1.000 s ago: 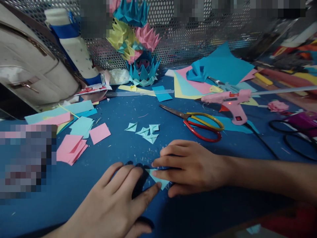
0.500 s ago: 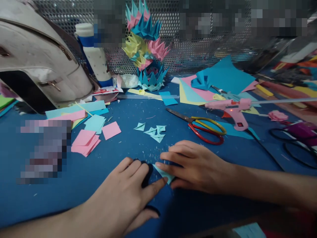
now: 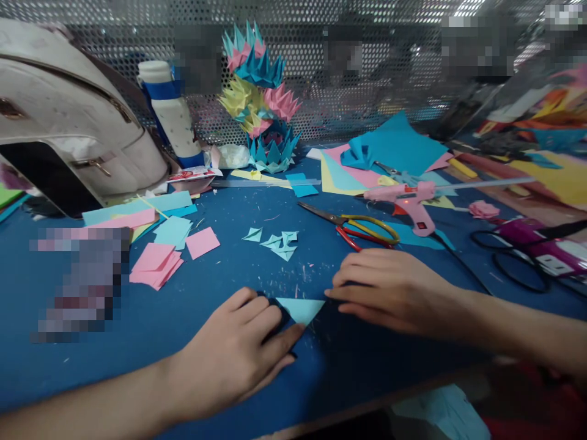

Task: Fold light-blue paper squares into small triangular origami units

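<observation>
A small light-blue paper triangle (image 3: 301, 310) lies flat on the blue table between my hands, its long edge away from me. My left hand (image 3: 243, 345) pins its near corner to the tabletop with a fingertip; the other fingers are curled. Just off the triangle's right corner is my right hand (image 3: 380, 287), palm down, its fingers loosely extended and holding nothing I can see. Beyond my hands lie several small folded light-blue pieces (image 3: 279, 241). Left of them are pink paper squares (image 3: 156, 266) and light-blue squares (image 3: 173, 232).
Scissors (image 3: 339, 218) lie behind my right hand, with a pink glue gun (image 3: 413, 205) and its cord farther right. At the back stand an origami tower (image 3: 261, 98), a bottle (image 3: 172, 116) and a backpack (image 3: 92, 110). Coloured sheets (image 3: 398, 146) lie back right.
My right hand has slid right, off the paper triangle, which now shows more fully. My left hand still presses its near corner. The camera view has shifted slightly.
</observation>
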A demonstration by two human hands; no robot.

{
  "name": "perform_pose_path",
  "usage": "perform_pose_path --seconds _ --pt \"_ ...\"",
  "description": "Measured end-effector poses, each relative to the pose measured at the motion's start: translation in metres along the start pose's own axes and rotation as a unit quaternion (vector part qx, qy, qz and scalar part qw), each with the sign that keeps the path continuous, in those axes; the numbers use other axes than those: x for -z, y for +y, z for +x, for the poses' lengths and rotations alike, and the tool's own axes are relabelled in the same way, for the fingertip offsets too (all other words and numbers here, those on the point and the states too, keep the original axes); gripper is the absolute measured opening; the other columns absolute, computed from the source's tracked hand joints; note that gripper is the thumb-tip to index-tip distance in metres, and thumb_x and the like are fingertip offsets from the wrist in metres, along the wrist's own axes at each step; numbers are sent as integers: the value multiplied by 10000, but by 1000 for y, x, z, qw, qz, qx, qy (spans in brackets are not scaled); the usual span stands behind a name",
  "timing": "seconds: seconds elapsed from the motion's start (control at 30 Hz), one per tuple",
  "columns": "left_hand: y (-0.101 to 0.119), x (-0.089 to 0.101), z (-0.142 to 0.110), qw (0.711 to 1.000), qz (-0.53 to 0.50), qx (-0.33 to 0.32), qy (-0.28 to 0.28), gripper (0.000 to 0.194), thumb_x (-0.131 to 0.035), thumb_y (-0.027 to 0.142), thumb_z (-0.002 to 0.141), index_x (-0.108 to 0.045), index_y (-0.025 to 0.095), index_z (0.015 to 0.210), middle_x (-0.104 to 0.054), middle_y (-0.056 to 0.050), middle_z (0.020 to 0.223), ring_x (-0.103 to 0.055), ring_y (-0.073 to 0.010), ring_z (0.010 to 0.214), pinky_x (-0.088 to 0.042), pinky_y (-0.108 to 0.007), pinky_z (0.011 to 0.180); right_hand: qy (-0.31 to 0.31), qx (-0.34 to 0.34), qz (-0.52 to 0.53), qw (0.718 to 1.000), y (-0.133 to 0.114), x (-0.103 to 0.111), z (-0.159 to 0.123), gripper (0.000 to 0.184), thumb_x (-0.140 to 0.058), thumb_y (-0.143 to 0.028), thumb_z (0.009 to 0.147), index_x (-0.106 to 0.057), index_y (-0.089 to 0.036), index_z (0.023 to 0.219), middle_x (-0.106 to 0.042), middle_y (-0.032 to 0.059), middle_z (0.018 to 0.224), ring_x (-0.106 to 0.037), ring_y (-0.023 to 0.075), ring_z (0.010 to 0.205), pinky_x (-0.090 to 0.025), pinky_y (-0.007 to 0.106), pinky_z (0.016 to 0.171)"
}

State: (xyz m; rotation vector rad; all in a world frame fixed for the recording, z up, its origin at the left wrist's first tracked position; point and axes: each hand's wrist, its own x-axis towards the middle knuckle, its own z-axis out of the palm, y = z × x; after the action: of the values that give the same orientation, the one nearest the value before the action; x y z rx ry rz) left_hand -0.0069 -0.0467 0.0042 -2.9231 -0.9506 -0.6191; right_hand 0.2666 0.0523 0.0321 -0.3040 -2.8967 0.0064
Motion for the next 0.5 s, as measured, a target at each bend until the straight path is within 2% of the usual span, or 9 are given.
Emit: perform_pose_path --seconds 0.07,0.17,0.23,0.33,0.43,0.5 --pt "2 -3 1 999 7 -17 35 264 -428 230 1041 -650 133 1146 -538 -10 727 -461 -169 674 -347 -332 673 -1 -2 4 1000 3 -3 8 289 -442 -373 1034 -666 -193 1057 -661 28 910 -543 159 850 -398 300 734" --pt "4 -5 2 998 25 -18 53 245 -446 234 1035 -665 140 1092 -544 -2 697 -473 -168 651 -358 -329 667 -24 19 11 999 2 -13 22 441 -419 -557 1003 -644 -180 1042 -647 48 921 -525 176 823 -367 304 684" --pt "3 -5 2 998 33 -13 53 252 -438 241 1037 -659 136 1097 -562 -9 713 -491 -172 663 -362 -329 672 -24 27 6 999 -1 -21 31 502 -352 -583 1013 -630 -165 1021 -639 57 898 -515 183 801 -340 304 659" --pt "0 -5 3 999 35 -2 39 265 -421 234 1038 -643 126 1132 -574 -17 730 -500 -178 668 -354 -329 664 -15 31 16 999 -2 -29 40 477 -349 -549 1024 -611 -162 928 -640 62 864 -507 181 768 -310 298 638" --pt "-2 -3 3 1000 22 9 21 285 -399 230 1041 -636 126 1160 -573 -21 742 -499 -177 667 -349 -329 660 -40 -34 105 993 -1 -26 46 349 -409 -414 1029 -598 -164 875 -644 45 811 -521 159 733 -312 275 627" --pt "-3 -1 3 1000 -1 27 15 297 -388 226 1043 -630 142 1192 -576 -22 754 -500 -173 676 -353 -328 674 -77 -130 217 964 -2 -20 48 278 -469 -351 1002 -578 -165 827 -636 14 724 -523 128 651 -306 247 586"
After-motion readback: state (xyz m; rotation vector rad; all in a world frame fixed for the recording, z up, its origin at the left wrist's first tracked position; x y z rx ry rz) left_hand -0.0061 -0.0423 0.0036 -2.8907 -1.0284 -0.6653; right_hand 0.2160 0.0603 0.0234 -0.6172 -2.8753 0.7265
